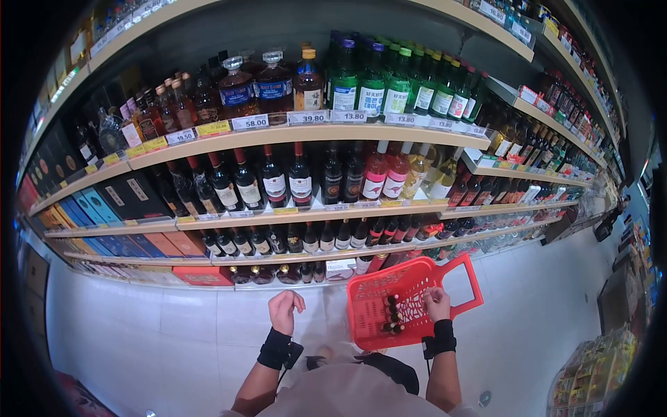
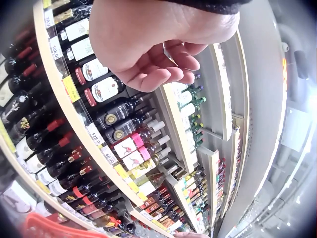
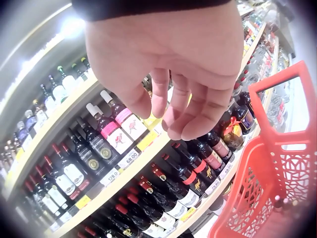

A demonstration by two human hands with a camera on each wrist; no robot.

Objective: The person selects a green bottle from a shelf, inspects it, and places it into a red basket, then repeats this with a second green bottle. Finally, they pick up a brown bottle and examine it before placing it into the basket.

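My left hand (image 1: 283,311) is held in front of the shelves with its fingers loosely curled and nothing in them. The left wrist view shows the same hand (image 2: 158,49) with relaxed fingers and wine bottles behind it. Over the right part of a red plastic basket (image 1: 354,306), in the head view, is my right hand (image 1: 436,304). Its fingers (image 3: 198,111) hang loosely bent and hold nothing in the right wrist view. Several dark bottles (image 1: 392,316) lie in the basket, whose long handle (image 1: 474,278) points up to the right.
Shelves ahead carry rows of wine bottles (image 1: 274,181), green bottles (image 1: 399,90) and round decanter-like bottles (image 1: 236,90). Price tags line the shelf edges (image 1: 292,128). A red box (image 1: 201,276) sits on the lowest shelf. Pale floor tiles (image 1: 187,316) lie below; packaged goods (image 1: 590,375) stand at right.
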